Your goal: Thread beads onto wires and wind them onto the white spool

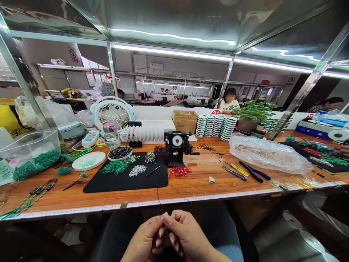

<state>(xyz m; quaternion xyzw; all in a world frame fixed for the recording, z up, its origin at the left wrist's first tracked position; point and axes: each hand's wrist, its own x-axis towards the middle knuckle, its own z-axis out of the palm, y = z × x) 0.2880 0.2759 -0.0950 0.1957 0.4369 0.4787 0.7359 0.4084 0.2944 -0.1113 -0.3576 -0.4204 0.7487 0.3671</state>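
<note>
Head view, hands: the left hand [145,240] and the right hand [185,236] meet low in the frame, below the near edge of the table [191,185], over the person's lap.
Grip: fingertips of both hands are pinched together and touch each other; whatever sits between them is too small to make out, so I cannot tell what they hold.
Nearest things: the black mat [109,182] lies on the table just beyond the hands, carrying green beads [116,167], white beads [137,170] and a mixed-colour heap [149,157].
Beside the mat: a black hand-crank machine [178,143] stands at its right corner, with red beads [180,171] just in front of it.
Right of that: pliers [255,171] and other small tools lie near a clear plastic bag [268,153].
Left side: a white dish [88,161], a bowl of dark beads [120,153] and a small fan [111,112].
Behind: stacked white reels [216,126], a cardboard box [185,120], a potted plant [252,112] and a person seated beyond.
</note>
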